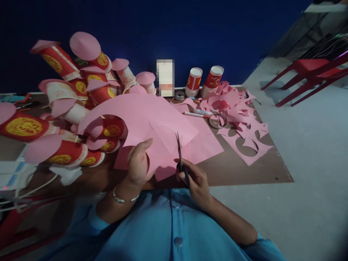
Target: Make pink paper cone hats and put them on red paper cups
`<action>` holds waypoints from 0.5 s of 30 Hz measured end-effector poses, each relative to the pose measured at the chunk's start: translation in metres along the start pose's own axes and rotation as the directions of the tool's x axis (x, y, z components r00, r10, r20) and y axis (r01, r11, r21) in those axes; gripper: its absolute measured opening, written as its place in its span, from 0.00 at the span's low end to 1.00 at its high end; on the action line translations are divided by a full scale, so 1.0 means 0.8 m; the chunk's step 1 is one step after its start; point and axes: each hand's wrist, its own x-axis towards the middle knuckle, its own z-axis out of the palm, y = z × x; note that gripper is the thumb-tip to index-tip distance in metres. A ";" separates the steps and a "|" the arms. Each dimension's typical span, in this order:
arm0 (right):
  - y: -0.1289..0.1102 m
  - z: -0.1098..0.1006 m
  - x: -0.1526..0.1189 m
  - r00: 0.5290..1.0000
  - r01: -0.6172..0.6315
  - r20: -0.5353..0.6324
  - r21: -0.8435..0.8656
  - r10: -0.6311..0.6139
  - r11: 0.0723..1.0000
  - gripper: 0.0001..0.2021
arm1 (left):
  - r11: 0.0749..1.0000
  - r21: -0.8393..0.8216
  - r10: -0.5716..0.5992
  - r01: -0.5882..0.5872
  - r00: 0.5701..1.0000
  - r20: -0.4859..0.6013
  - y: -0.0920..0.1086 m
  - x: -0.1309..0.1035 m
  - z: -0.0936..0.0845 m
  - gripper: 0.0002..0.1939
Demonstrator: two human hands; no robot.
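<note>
The left hand [139, 162] gripped the near edge of a pink paper sheet [160, 110], thumb on top and the other fingers largely hidden; the right hand [196, 179] was closed around the black handles of a pair of scissors [179, 149], whose narrow blades stood slightly parted and pointed away from the body, over the paper in the view. The pink paper sheet was raised in front of the person's blue shirt [154, 224], a curved bay cut from its left side and a faint circle marked near its middle; a second pink sheet [205, 149] lay beneath it on the brown surface [261, 172].

To the right were a red-and-white marker [197, 115], a tape roll [210, 125] and pink scraps [246, 159], some with round holes; behind these, two stacks of paper cups [194, 84] stood near the blue wall [174, 29]; to the left crowded red and white cup figures [69, 152] with pink conical tops, several lying tilted; a red plastic chair [312, 67] stood on the floor, far right.
</note>
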 end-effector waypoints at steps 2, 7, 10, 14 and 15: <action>-0.002 -0.002 0.000 1.000 0.000 0.001 -0.012 0.000 1.000 0.21 | 0.991 -0.123 -0.048 0.048 0.999 -0.003 0.004 -0.001 0.003 0.09; -0.004 -0.005 -0.001 1.000 0.009 0.001 -0.013 -0.009 1.000 0.22 | 0.932 -0.291 -0.199 0.215 0.976 0.085 0.004 0.000 0.004 0.07; -0.005 -0.005 -0.002 1.000 0.019 0.003 -0.020 -0.019 1.000 0.23 | 0.930 -0.292 -0.207 0.222 0.975 0.084 0.000 0.001 -0.001 0.06; -0.004 -0.006 -0.002 1.000 0.022 0.004 -0.007 -0.022 1.000 0.21 | 0.949 -0.273 -0.154 0.160 0.987 0.042 -0.002 0.003 -0.006 0.05; -0.004 -0.006 -0.002 1.000 0.018 0.002 -0.002 -0.018 1.000 0.21 | 0.951 -0.273 -0.138 0.145 0.989 0.045 -0.002 0.004 -0.006 0.06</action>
